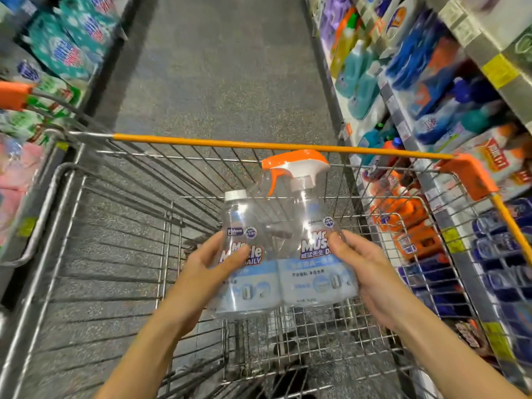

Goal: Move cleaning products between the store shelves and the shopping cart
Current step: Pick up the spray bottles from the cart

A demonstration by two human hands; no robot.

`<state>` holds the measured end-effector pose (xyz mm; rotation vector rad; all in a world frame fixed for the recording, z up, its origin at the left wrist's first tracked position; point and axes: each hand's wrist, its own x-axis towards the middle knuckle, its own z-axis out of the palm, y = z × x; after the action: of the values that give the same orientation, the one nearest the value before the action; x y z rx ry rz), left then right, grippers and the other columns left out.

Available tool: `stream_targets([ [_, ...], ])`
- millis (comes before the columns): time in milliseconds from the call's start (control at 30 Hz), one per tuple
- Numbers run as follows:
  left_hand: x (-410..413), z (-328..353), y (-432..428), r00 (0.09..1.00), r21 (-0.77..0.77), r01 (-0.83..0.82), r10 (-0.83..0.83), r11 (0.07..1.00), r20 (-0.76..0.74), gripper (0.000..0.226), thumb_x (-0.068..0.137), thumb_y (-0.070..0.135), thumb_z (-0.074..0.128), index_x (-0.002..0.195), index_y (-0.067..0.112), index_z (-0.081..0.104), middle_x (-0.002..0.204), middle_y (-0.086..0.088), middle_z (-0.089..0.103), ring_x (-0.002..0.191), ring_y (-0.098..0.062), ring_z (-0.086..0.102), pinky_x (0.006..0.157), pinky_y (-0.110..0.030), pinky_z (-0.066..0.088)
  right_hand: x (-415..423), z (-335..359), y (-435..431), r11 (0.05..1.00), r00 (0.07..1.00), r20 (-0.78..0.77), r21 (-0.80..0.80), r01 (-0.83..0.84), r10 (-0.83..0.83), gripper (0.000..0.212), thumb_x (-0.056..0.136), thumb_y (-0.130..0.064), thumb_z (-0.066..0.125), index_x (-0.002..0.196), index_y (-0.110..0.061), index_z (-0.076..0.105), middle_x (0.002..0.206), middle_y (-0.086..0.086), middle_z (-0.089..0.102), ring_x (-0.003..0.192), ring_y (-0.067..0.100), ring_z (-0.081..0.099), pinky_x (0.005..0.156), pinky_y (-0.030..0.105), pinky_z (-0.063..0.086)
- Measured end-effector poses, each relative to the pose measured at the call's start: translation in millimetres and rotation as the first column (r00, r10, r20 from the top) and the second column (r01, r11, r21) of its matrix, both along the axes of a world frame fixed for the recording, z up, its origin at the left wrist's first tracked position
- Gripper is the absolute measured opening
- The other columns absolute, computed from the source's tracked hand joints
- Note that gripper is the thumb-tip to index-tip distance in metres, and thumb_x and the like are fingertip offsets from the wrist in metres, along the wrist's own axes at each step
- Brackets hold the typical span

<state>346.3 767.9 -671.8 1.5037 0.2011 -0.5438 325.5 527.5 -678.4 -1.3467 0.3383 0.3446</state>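
Mr Muscle twin pack [288, 279] held upright over shopping cart [230, 145] basket, toward right side. Grip two-sided: left hand [211, 266], right hand [365, 269] curled round opposite sides, likely steadying bundled pair.

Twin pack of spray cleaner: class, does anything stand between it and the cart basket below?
Nothing visible does. The left hand and right hand hold the twin pack above the cart, and no product shows on the mesh under it.
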Motion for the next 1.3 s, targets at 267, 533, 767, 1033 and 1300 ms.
stream_targets([
  [267,5.0,9.0,-13.6,0.997,0.042,0.065,-0.067,0.997,0.048,0.039,0.078,0.031,0.063,0.117,0.027,0.065,0.114,0.006,0.071,0.106,-0.019,0.067,0.093,-0.045,0.051,-12.9,7.1,-14.7,0.994,0.998,0.023,-0.094,0.053,-0.051,0.041,0.075,-0.058,0.072,0.112,-0.04,0.065,0.121,0.008,0.066,0.1,0.021,0.07,0.087,0.051,0.056],
  [533,-5.0,32.0,-49.0,0.967,0.025,0.221,-0.223,0.975,0.124,0.031,0.078,0.03,0.063,0.108,0.025,0.069,0.107,0.001,0.073,0.098,-0.022,0.07,0.078,-0.04,0.058,-72.1,40.4,-31.8,0.949,0.969,0.152,-0.22,0.224,-0.194,0.053,0.075,-0.042,0.061,0.125,-0.047,0.045,0.116,-0.044,0.053,0.103,-0.025,0.051,0.082,0.005,0.047],
  [767,-33.8,65.4,-98.9,0.875,0.033,0.406,-0.398,0.914,0.274,0.025,0.076,0.032,0.064,0.099,0.029,0.072,0.103,0.008,0.074,0.094,-0.011,0.07,0.077,-0.027,0.058,-151.5,79.6,-46.9,0.852,0.848,0.358,-0.207,0.481,-0.391,0.045,0.074,-0.021,0.063,0.117,-0.03,0.055,0.099,-0.028,0.07,0.092,-0.006,0.067,0.071,0.011,0.052],
  [1033,-101.1,96.1,-187.8,0.666,0.018,0.662,-0.599,0.749,0.444,0.025,0.073,0.025,0.076,0.098,0.03,0.073,0.098,0.008,0.075,0.085,-0.002,0.069,0.071,-0.012,0.05,-268.6,95.7,-84.5,0.656,0.625,0.452,-0.109,0.747,-0.636,0.058,0.067,-0.052,0.08,0.119,-0.039,0.062,0.119,-0.001,0.07,0.103,0.016,0.069,0.081,0.029,0.057],
  [1300,-212.1,107.7,-287.3,0.383,0.078,0.851,-0.715,0.52,0.585,0.025,0.076,0.032,0.071,0.1,0.026,0.07,0.101,0.013,0.073,0.09,0.001,0.065,0.08,-0.012,0.048,-412.1,103.2,-123.3,0.473,0.444,0.466,-0.061,0.879,-0.765,0.056,0.062,-0.057,0.081,0.112,-0.037,0.068,0.108,-0.001,0.073,0.096,0.015,0.071,0.072,0.026,0.057],
])
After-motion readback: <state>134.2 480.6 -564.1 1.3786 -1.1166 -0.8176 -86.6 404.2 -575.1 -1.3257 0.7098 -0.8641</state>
